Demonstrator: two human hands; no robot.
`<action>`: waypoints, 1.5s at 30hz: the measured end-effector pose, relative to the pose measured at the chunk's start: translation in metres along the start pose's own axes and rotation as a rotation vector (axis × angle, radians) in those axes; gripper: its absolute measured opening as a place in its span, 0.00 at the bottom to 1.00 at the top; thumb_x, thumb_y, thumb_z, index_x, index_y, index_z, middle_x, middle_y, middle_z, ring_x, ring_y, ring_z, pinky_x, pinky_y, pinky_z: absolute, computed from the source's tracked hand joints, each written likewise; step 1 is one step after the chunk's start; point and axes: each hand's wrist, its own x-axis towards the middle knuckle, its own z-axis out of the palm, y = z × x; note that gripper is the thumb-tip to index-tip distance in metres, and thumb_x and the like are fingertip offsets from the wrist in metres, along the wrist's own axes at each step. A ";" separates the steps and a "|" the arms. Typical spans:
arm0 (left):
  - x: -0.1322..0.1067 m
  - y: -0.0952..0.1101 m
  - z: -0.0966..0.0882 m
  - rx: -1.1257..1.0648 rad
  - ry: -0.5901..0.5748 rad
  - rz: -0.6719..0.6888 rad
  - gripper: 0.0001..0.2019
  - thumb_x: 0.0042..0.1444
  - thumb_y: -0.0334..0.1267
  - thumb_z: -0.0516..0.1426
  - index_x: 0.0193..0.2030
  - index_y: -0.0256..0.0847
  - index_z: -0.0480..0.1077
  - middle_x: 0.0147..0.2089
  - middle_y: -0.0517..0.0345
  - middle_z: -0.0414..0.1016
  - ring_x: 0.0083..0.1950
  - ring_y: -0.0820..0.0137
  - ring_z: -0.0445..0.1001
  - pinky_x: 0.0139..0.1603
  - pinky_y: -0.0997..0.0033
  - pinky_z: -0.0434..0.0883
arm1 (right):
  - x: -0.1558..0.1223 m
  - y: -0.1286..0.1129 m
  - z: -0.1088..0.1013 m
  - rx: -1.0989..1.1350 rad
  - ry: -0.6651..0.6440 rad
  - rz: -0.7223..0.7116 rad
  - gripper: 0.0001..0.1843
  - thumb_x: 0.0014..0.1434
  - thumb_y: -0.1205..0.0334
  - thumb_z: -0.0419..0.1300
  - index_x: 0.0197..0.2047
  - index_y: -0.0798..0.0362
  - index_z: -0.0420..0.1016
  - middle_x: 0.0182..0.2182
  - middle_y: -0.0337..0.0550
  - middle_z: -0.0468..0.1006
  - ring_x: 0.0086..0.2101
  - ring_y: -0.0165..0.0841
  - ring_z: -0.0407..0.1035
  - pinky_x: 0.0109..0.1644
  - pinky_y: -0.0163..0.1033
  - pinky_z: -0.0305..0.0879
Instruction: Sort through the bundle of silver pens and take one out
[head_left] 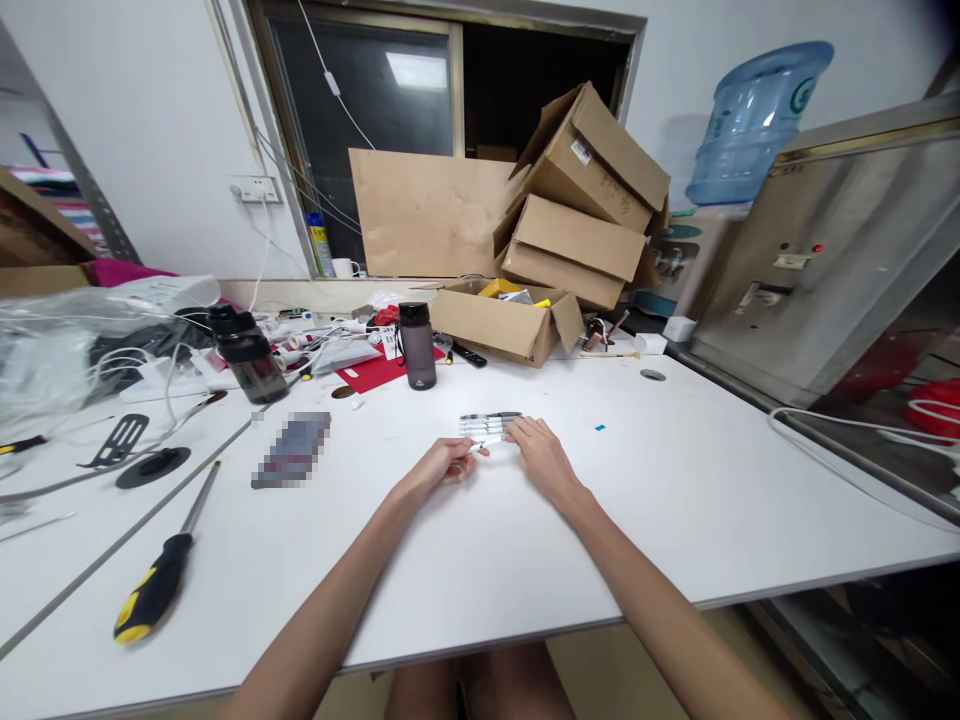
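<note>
Pinching closed, the left hand holds a thin, straight white pen over the smooth surface; just beyond, slender pens lie parallel; the right hand bends at the held one's other end, how closed this grip is I cannot tell.

Pens are showing wht & blk, tabletop's looking plain wht, screwdriver's sporting blk w/ yel, jug's looking blue.

A white wall rises behind the far edge of the white bench, holding a dark, metal-framed glass window that reflects a rectangular white light. A boxy grey metal cabinet stands by the right edge; beige floor shows beneath the near edge.
</note>
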 end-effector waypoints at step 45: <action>0.003 -0.003 0.001 0.279 0.035 0.277 0.22 0.65 0.53 0.53 0.46 0.35 0.76 0.30 0.57 0.74 0.29 0.70 0.64 0.29 0.72 0.57 | 0.001 0.012 0.007 1.042 0.033 0.474 0.13 0.57 0.53 0.64 0.42 0.51 0.79 0.39 0.43 0.80 0.37 0.35 0.72 0.45 0.42 0.68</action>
